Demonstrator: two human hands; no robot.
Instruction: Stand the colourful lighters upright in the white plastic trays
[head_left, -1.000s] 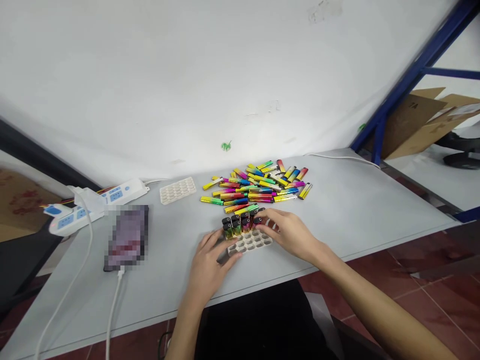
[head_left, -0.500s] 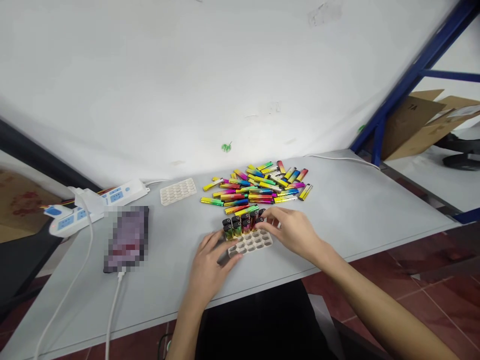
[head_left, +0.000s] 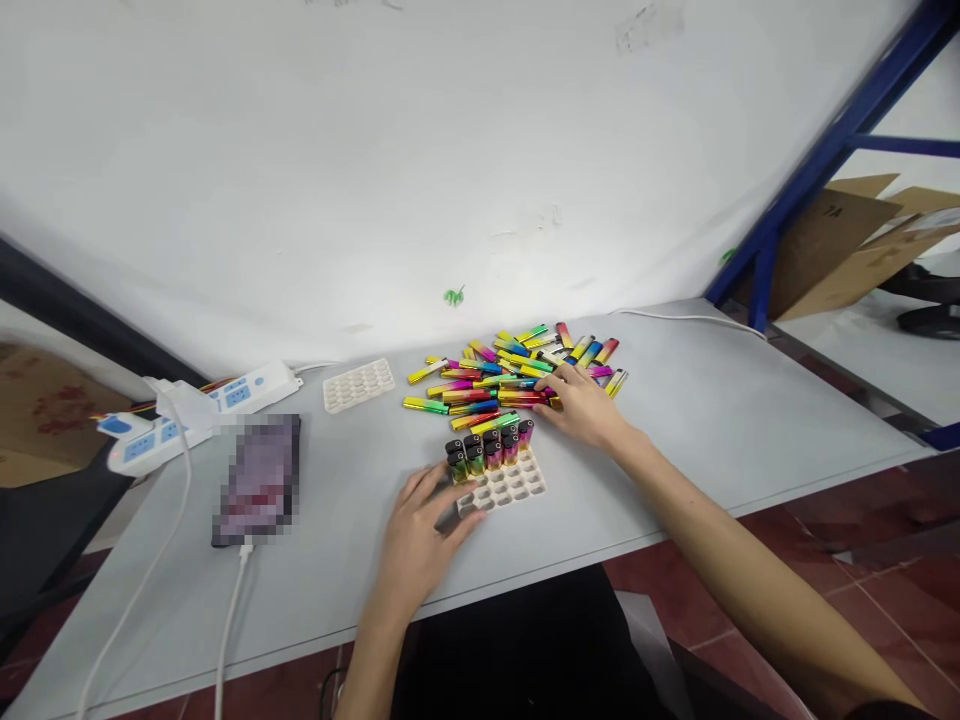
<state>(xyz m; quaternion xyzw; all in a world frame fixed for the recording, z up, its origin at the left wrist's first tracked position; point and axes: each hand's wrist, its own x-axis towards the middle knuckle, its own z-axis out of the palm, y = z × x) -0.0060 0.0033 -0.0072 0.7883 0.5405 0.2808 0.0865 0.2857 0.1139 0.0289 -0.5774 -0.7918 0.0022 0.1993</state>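
Lighters (head_left: 475, 462) stand in the tray (head_left: 517, 485), others in a pile (head_left: 465, 395) beyond. Left hand (head_left: 417, 530), half-open, touches the tray; right hand (head_left: 586, 405) curls at the pile, hold unclear. A careless tug could send loose ones sliding.

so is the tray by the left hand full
Partly full: lighters stand in the far rows of the tray; nearer rows are empty.

Upright lighters (head_left: 475, 462) stand between my left hand (head_left: 415, 533) and lighter pile (head_left: 519, 398). Tabletop (head_left: 712, 400) open right of my right hand (head_left: 583, 406); wall (head_left: 480, 150) blocks behind pile, phone (head_left: 259, 480) sits left.
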